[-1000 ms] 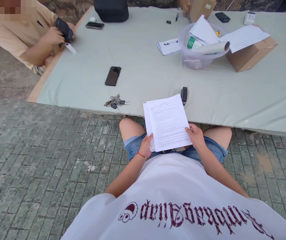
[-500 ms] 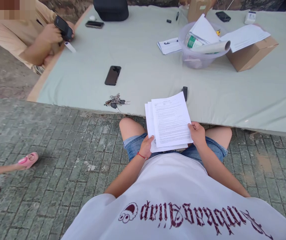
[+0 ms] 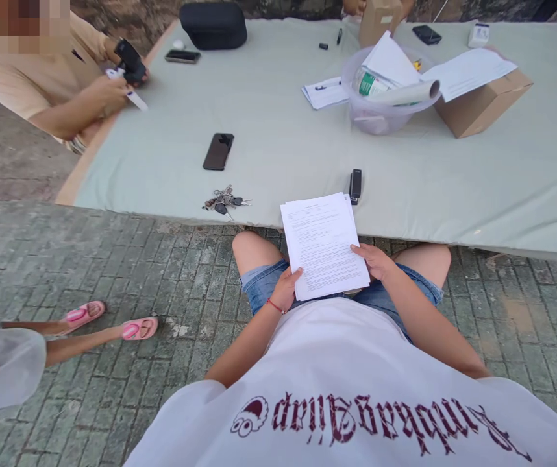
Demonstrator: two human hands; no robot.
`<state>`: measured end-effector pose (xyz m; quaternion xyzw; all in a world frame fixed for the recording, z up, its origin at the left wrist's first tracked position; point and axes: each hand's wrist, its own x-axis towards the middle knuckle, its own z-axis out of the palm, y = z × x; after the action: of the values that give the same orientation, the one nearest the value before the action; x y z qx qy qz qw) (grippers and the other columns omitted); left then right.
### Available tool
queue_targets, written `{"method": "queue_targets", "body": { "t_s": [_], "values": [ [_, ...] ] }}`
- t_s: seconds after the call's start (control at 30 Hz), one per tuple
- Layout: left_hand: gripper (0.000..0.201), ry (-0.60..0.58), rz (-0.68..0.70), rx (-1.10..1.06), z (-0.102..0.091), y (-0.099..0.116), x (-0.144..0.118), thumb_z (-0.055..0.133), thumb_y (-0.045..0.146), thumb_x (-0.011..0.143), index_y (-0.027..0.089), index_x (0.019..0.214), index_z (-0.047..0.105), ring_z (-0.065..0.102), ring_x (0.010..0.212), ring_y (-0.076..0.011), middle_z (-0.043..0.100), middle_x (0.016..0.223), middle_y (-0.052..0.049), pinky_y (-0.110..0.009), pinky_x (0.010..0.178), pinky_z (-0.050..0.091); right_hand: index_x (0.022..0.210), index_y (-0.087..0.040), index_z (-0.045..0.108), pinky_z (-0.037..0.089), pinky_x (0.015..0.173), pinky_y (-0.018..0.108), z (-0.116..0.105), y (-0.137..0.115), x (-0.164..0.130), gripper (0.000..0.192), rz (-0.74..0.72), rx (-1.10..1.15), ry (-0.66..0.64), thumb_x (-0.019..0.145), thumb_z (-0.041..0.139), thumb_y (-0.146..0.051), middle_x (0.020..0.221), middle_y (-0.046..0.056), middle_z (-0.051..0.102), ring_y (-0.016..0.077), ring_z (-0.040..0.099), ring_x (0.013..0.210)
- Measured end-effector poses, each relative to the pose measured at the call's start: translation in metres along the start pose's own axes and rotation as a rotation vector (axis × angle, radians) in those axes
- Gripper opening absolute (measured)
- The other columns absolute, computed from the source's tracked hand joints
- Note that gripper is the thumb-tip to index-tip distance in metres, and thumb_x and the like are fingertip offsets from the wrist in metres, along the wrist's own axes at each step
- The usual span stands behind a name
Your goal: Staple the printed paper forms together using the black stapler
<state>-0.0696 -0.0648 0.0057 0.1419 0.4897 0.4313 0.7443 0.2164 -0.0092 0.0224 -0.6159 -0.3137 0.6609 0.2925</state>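
A stack of printed paper sheets (image 3: 326, 243) lies tilted over my lap, its far edge reaching the table's front edge. My left hand (image 3: 287, 287) grips the stack's lower left side, thumb on top and fingers hidden beneath. On the right side my right hand (image 3: 374, 261) holds the same sheets, its thumb resting on the printed face. Just beyond the stack's far right corner a black stapler (image 3: 355, 186) stands on the table. To the left of the papers are a bunch of keys (image 3: 226, 202) and a black smartphone (image 3: 219, 152).
The cloth-covered table (image 3: 278, 97) bears a plastic basin (image 3: 378, 120) of papers, a cardboard box (image 3: 487, 107) and a black case (image 3: 213, 26). At the left end a person handles a black device (image 3: 131, 63). Someone in pink sandals (image 3: 141, 328) stands on the paving at left.
The top sheets have shifted left, so the stack is more even. My right hand moved left with them. The sandalled person stepped closer, and the person at the table's end moved the device.
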Motion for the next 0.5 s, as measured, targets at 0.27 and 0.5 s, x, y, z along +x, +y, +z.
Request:
{"method": "queue_targets", "body": {
  "t_s": [0.27,0.5],
  "values": [
    [0.055,-0.091,-0.06,-0.034,-0.004,0.013,0.011,0.091,0.033,0.072,0.016,0.121,0.073,0.063,0.132,-0.0379,0.075,0.129,-0.016,-0.061,0.121,0.04,0.098,-0.018,0.08,0.06,0.099,0.054,0.03,-0.007,0.02,0.052,0.058,0.145,-0.259,0.054,0.1,-0.036,0.112,0.014,0.08,0.0346,0.076,0.105],
    [0.062,-0.094,0.168,-0.008,0.026,0.06,0.024,0.094,0.017,0.064,0.015,0.122,0.074,0.056,0.14,-0.0398,0.076,0.126,-0.014,-0.059,0.123,0.039,0.104,-0.019,0.081,0.056,0.104,0.054,0.02,-0.031,-0.002,0.05,-0.256,-0.035,-0.139,0.067,0.091,-0.051,0.112,0.01,0.08,0.0335,0.074,0.109]
  ]
}}
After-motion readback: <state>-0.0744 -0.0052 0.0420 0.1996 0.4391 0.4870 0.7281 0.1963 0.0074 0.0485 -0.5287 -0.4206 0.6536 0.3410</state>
